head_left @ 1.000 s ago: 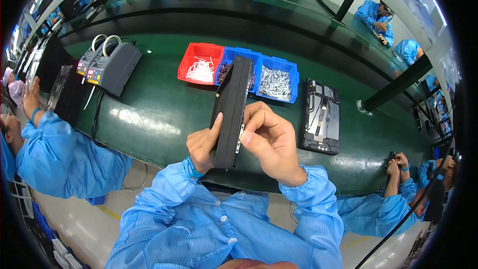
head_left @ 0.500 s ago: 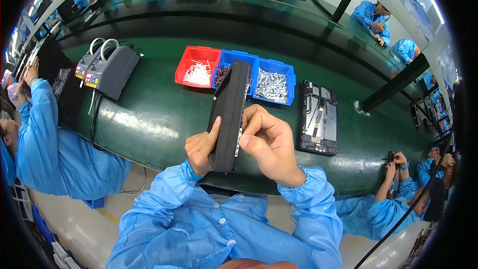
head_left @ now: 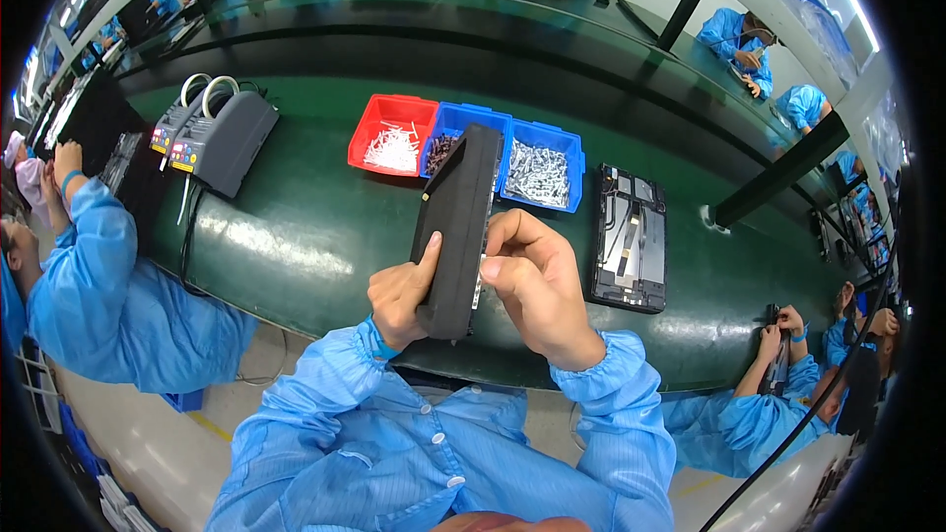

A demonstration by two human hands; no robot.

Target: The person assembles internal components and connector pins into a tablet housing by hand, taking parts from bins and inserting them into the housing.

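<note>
A black, thick-edged rectangular device or fixture [head_left: 455, 236] is tipped up on its side above the near edge of the table. My left hand [head_left: 396, 303] grips it from the left, thumb laid along its dark face. At its right edge, my right hand [head_left: 540, 286] has thumb and forefinger pinched against a light metallic strip. Whatever is between those fingertips is too small or hidden to make out. Beyond the black piece sit a red bin [head_left: 367, 138] of white slips, a blue bin [head_left: 448, 118] of small dark parts, partly covered, and another blue bin [head_left: 570, 143] of silvery parts.
An opened tablet-like device [head_left: 631, 241] lies on the green table [head_left: 296, 266] to the right. Two grey machines [head_left: 225, 143] with cables stand at the left. A dark post [head_left: 778, 172] rises at the right. Co-workers in blue sit on both sides and across.
My right fingers have shifted slightly up and right along the edge of the black piece. My left hand keeps its hold. At the left, a co-worker's arms have moved.
</note>
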